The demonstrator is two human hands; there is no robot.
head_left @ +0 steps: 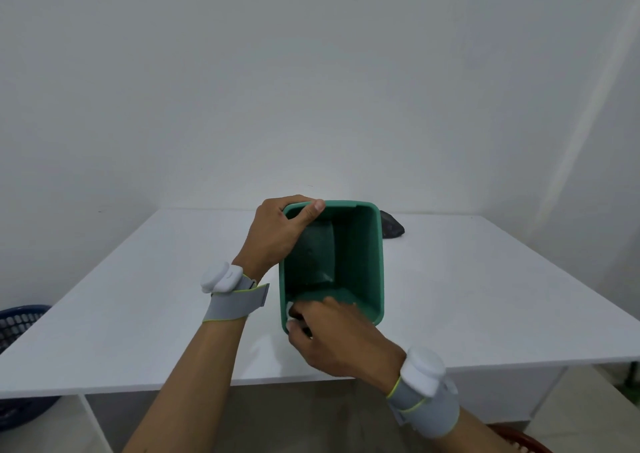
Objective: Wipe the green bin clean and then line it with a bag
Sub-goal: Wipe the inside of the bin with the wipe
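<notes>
The green bin point(363, 255) stands on the white table point(138, 314), its open mouth tipped toward me. My left hand point(277, 231) grips the bin's far left rim corner, thumb over the edge. At the near left rim, my right hand point(329, 335) pinches a small white wipe point(290, 314), pressing it on the inner wall; most of the wipe is hidden by the fingers. A dark crumpled bag point(393, 226) lies on the table behind the bin's right side.
A dark blue basket point(17, 321) sits off the table's left edge, low down. A reddish-brown round object point(519, 438) shows at the bottom right below the table. White walls close the table at the back and right.
</notes>
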